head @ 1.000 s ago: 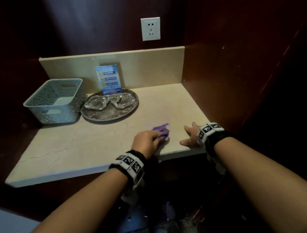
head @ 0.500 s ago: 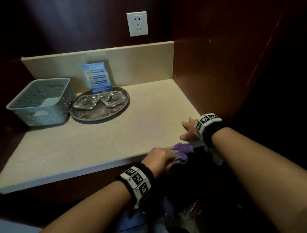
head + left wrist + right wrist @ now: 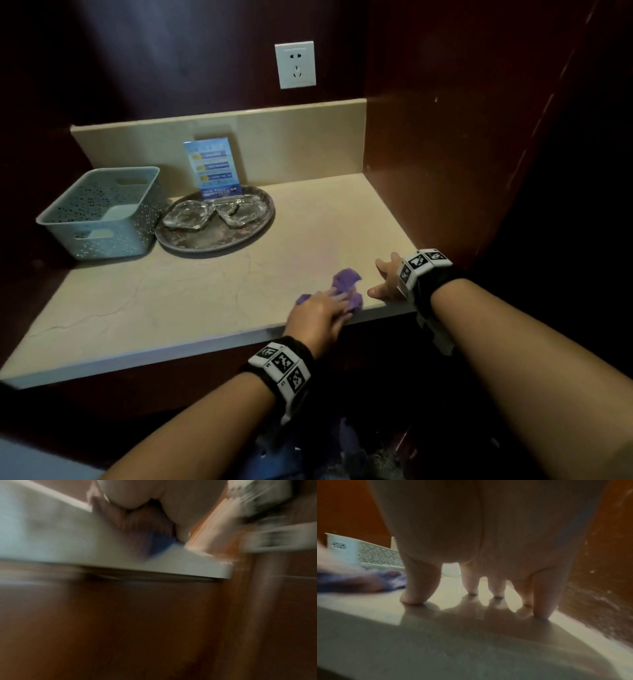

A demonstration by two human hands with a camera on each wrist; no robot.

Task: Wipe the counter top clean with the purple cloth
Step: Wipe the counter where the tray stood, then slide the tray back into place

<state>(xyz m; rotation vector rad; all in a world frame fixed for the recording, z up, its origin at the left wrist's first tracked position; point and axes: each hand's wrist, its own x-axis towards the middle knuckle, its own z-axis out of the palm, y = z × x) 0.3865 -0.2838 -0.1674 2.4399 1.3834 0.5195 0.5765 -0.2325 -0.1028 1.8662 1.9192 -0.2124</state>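
The purple cloth (image 3: 346, 279) lies bunched on the beige counter top (image 3: 205, 301), close to its front edge and towards the right. My left hand (image 3: 322, 308) lies on the cloth with its fingers curled into the folds; part of the cloth is hidden under it. The left wrist view is blurred and shows a bluish patch of cloth (image 3: 159, 543) under the palm. Just right of the cloth, my right hand (image 3: 385, 281) rests on the counter, fingers spread. Its fingertips (image 3: 472, 591) touch the stone and hold nothing, with the cloth (image 3: 368, 580) beside the thumb.
A pale green perforated basket (image 3: 102, 212) stands at the back left. Beside it a round metal tray (image 3: 212, 240) carries glass ashtrays (image 3: 186, 214), with a blue card (image 3: 212, 168) propped against the backsplash. A dark wood wall (image 3: 445, 171) closes the right side.
My left hand has pushed the cloth from the front edge back onto the counter, away from me. The right hand has stayed in place.
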